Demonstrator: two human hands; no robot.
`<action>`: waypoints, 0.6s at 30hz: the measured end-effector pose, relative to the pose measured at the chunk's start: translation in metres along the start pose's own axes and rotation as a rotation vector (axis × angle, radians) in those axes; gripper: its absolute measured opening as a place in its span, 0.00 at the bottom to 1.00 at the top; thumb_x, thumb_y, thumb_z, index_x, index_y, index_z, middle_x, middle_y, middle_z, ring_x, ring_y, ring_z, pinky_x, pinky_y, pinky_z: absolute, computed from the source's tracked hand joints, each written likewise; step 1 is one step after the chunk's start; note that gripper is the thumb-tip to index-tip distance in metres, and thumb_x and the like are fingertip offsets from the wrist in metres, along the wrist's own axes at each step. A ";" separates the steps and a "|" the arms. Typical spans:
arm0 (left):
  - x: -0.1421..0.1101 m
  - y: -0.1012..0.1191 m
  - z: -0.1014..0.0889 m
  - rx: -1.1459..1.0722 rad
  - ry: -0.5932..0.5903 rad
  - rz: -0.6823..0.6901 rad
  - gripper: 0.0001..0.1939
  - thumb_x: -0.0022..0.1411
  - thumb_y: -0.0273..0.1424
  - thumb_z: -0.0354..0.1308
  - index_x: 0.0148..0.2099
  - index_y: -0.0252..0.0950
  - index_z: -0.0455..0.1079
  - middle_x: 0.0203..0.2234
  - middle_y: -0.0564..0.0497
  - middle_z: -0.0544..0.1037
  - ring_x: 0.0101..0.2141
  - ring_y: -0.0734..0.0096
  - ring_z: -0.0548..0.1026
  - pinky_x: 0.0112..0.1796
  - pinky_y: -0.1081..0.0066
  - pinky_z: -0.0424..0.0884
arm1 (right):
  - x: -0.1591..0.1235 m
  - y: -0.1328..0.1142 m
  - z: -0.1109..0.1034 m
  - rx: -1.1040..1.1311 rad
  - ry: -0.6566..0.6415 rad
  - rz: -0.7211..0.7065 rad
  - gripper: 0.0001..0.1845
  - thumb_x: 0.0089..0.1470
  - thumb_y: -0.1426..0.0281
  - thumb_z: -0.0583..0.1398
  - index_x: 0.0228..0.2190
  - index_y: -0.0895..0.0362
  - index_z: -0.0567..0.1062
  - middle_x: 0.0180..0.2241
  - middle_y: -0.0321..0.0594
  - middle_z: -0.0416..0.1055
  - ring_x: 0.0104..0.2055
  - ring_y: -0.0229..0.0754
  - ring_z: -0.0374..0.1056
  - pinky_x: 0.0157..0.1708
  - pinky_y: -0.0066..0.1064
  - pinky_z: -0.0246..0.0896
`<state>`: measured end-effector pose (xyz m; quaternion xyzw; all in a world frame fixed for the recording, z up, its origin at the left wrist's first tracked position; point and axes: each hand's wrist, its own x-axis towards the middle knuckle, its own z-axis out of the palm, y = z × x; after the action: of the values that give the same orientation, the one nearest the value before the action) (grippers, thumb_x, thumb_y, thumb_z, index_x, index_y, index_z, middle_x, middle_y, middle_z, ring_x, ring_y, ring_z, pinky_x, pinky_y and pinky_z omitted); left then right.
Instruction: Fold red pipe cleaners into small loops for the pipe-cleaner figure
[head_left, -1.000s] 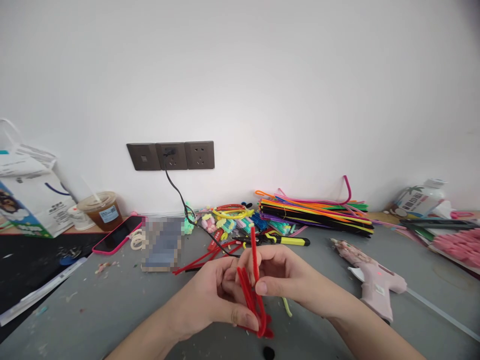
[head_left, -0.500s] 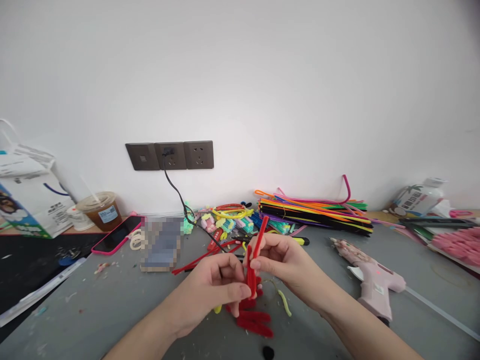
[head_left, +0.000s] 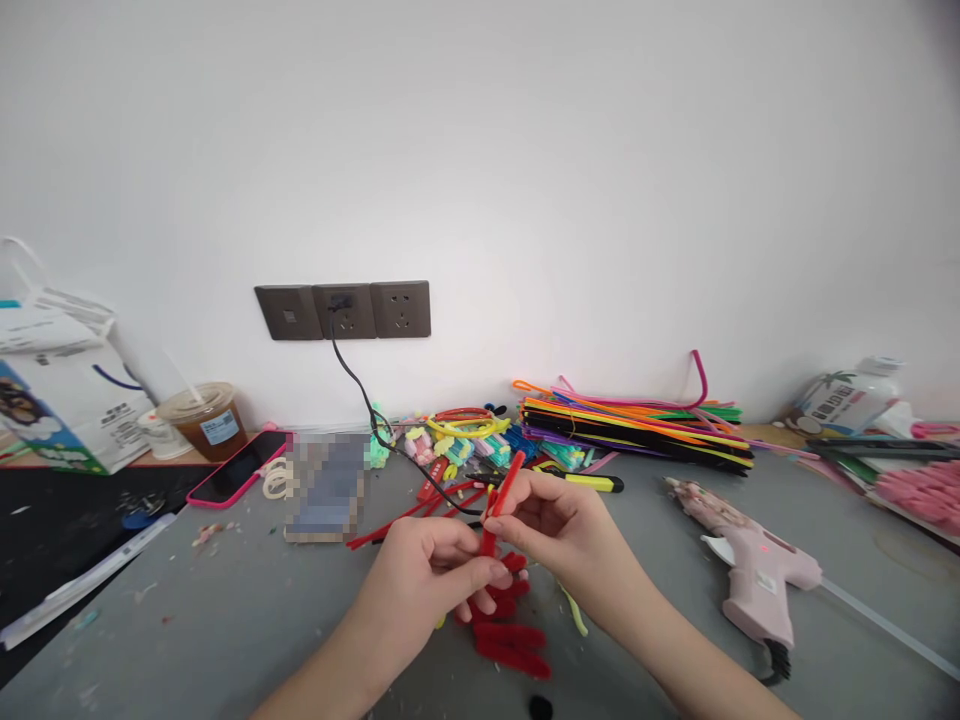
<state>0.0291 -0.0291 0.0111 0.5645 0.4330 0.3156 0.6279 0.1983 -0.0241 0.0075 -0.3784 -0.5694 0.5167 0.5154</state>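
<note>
Both my hands work a red pipe cleaner (head_left: pixel 501 500) just above the grey table (head_left: pixel 225 620). My left hand (head_left: pixel 431 580) pinches its lower part between thumb and fingers. My right hand (head_left: pixel 559 530) pinches the upper part, whose free end sticks up and to the right. Below the hands, folded red pipe-cleaner loops (head_left: pixel 510 640) lie on the table, joined to the piece I hold as far as I can tell. A small yellow-green scrap (head_left: pixel 576 612) lies beside them.
A pink glue gun (head_left: pixel 757 575) lies at right. A stack of coloured pipe cleaners (head_left: pixel 637 425) lies by the wall, with pliers (head_left: pixel 570 480), small craft pieces (head_left: pixel 457 440), a pink phone (head_left: pixel 236 468), an iced drink (head_left: pixel 202 420), a carton (head_left: pixel 60 400) and wall sockets (head_left: pixel 343 310) with a black cable.
The red loops have come down from between my hands onto the table. My hands have shifted lower, and the free end now tilts right instead of standing upright.
</note>
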 end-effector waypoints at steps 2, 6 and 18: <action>0.000 0.001 -0.001 -0.013 -0.017 0.003 0.15 0.51 0.40 0.69 0.26 0.33 0.77 0.18 0.49 0.77 0.19 0.74 0.70 0.22 0.75 0.62 | -0.001 0.001 0.000 -0.002 -0.016 -0.021 0.16 0.47 0.61 0.71 0.23 0.57 0.73 0.24 0.35 0.71 0.26 0.37 0.65 0.28 0.28 0.64; -0.002 0.003 -0.002 -0.019 -0.035 0.005 0.18 0.53 0.44 0.68 0.25 0.32 0.76 0.18 0.48 0.78 0.18 0.75 0.68 0.21 0.75 0.60 | -0.002 0.002 0.000 -0.019 -0.029 -0.057 0.15 0.52 0.60 0.69 0.26 0.56 0.73 0.26 0.36 0.72 0.28 0.38 0.67 0.30 0.29 0.65; 0.001 -0.002 -0.009 0.011 -0.125 -0.021 0.18 0.58 0.44 0.65 0.31 0.31 0.75 0.31 0.40 0.84 0.26 0.70 0.78 0.24 0.76 0.67 | 0.002 -0.007 -0.004 -0.018 0.032 0.041 0.19 0.47 0.55 0.70 0.29 0.56 0.74 0.25 0.36 0.72 0.27 0.38 0.67 0.28 0.29 0.67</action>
<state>0.0219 -0.0243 0.0092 0.5819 0.4003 0.2709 0.6540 0.2027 -0.0227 0.0147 -0.4028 -0.5580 0.5157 0.5103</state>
